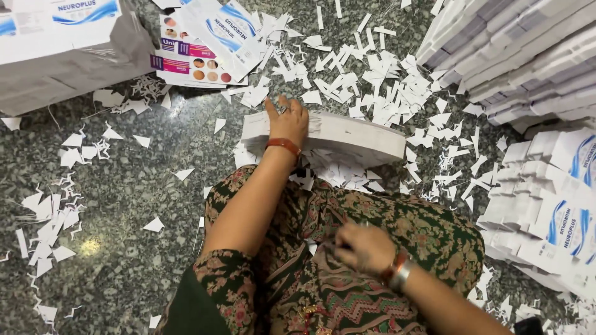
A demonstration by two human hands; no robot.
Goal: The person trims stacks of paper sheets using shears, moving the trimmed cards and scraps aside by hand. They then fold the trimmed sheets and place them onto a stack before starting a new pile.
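Head view: the left hand [287,124] presses flat, fingers spread, on a stack of white die-cut sheets [329,135] lying on the speckled floor [124,198] before the knees, steadying it, while the right hand [363,247] curls loosely on the patterned lap, apparently pinching paper scraps.

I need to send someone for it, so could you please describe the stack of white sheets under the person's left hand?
On the dark speckled stone floor, look just beyond the patterned knee. The stack of white sheets lies flat there, with the left hand pressing its near end. Unlike the printed piles at the right, it shows plain white edges.
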